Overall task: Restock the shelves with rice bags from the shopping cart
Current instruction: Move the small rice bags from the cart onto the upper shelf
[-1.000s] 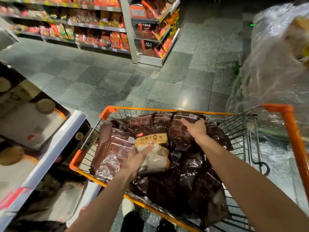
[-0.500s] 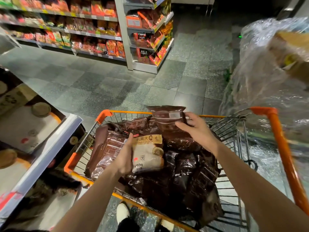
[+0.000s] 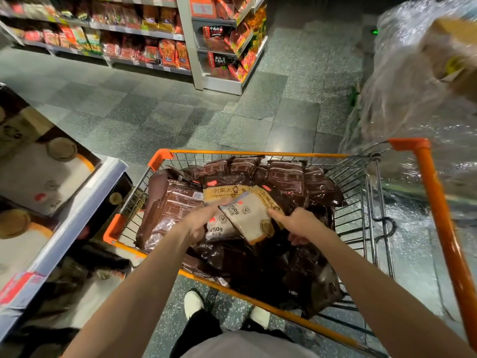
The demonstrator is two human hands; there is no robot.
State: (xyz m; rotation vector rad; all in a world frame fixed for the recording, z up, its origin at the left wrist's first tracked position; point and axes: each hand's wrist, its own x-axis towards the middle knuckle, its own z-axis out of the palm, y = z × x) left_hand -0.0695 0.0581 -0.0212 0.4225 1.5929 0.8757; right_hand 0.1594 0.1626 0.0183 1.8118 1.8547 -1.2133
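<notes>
A person stands over an orange-rimmed wire shopping cart [image 3: 258,152], both bare arms reaching down into it. The basket is heaped with glossy brown rice bags [image 3: 286,177], lying every which way, some flat and some propped against the wire sides.

On top of the heap, near the middle, two bags show pale fronts with tan bands of print and "250g" on them. The left hand [image 3: 198,224] is smeared by motion, but its fingers seem wrapped over the left edge of the straighter bag [image 3: 219,193]. The right hand [image 3: 300,226] has its fingers curled, pinching the right edge of the tilted bag [image 3: 247,215], which overlaps the straighter one and leans with its top towards the right. Both bags are inside the cart, just above the brown ones.

To the left of the cart runs a low shelf [image 3: 77,218] with a pale front edge, carrying flat printed boxes [image 3: 46,171]. Across the grey tiled floor [image 3: 180,112] stand snack shelves [image 3: 144,34] full of red and orange packets. A tall plastic-wrapped load [image 3: 413,86] rises just beyond the cart's right side. White shoes [image 3: 193,302] show below the basket.
</notes>
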